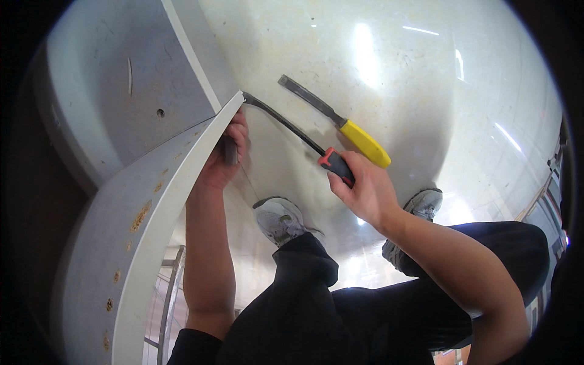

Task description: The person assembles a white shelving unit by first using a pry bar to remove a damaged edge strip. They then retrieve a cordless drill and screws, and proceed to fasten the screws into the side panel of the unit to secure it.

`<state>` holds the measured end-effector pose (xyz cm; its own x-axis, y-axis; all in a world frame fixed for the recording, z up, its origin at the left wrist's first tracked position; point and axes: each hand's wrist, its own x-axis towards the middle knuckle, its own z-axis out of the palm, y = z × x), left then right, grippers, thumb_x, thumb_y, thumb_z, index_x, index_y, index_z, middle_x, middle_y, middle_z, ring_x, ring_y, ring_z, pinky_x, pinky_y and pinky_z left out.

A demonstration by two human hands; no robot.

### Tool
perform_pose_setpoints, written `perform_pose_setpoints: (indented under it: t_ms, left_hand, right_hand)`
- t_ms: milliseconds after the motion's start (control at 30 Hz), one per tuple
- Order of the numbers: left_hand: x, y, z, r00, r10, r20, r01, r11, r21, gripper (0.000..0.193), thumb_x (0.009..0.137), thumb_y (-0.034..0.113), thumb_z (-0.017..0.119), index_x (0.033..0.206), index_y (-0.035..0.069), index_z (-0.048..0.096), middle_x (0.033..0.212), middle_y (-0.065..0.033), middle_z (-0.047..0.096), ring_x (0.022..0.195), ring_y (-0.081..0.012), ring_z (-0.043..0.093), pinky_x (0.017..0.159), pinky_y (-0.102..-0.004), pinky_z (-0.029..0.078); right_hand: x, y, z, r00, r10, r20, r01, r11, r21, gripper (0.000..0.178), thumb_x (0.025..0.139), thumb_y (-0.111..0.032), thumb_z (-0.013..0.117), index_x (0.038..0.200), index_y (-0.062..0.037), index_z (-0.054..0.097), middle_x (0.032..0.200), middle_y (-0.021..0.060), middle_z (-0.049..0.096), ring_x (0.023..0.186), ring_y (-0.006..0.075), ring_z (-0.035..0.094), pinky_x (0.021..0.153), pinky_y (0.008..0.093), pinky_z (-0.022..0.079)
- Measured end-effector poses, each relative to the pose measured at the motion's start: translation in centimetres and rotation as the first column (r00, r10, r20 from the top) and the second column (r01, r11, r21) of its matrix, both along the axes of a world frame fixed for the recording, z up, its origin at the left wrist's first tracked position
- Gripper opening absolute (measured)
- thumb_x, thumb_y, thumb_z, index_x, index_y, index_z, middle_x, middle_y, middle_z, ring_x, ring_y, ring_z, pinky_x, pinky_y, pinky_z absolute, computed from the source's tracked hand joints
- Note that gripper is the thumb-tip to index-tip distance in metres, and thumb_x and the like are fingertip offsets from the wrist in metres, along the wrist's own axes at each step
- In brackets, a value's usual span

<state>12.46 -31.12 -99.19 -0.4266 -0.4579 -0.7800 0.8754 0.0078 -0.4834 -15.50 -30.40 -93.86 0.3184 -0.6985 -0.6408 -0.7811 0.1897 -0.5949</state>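
My right hand (369, 190) is wrapped round the black and red handle of a pry bar (286, 123). The bar's bent dark tip meets the corner of a light grey panel (159, 182) with a white edge. Behind that edge, my left hand (226, 152) has its fingers curled beside a dark grey piece (230, 150); the panel partly hides the hand, and what it grips is unclear. On the floor, just beyond my right hand, lies a chisel (367, 143) with a yellow handle and a flat dark blade.
Another grey panel (140, 73) with a small round hole stands at the upper left, against the first one. Chipped brown spots run along the near panel. My shoes (281, 220) rest on the glossy pale floor (420, 85). A metal frame (172, 298) shows at the lower left.
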Motion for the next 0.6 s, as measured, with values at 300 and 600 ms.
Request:
perform_pose_setpoints:
  t_ms: [300,600]
  left_hand:
    - [0.1,0.0,-0.4,0.998,-0.022,0.059,0.021,0.999,0.028,0.034,0.088,0.006,0.058,0.121,-0.002,0.053,0.098,-0.0100,0.058,0.087,-0.0177,0.059,0.087,-0.0315,0.054]
    - [0.1,0.2,-0.9,0.999,0.021,0.026,-0.022,0.999,0.028,0.029,0.090,0.005,0.056,0.118,-0.002,0.056,0.101,-0.0102,0.060,0.091,-0.0181,0.060,0.089,-0.0325,0.054]
  right_hand:
    - [0.3,0.5,-0.8,1.000,0.001,-0.030,-0.002,0.999,-0.045,0.025,0.080,-0.025,0.064,0.098,-0.0096,0.057,0.082,0.0109,0.061,0.068,0.0337,0.061,0.059,0.0423,0.050]
    - [1.3,2.1,-0.6,0.994,-0.110,0.018,0.109,0.993,0.056,0.031,0.081,-0.023,0.064,0.107,-0.0061,0.059,0.086,0.0159,0.061,0.075,0.0337,0.061,0.068,0.0377,0.050]
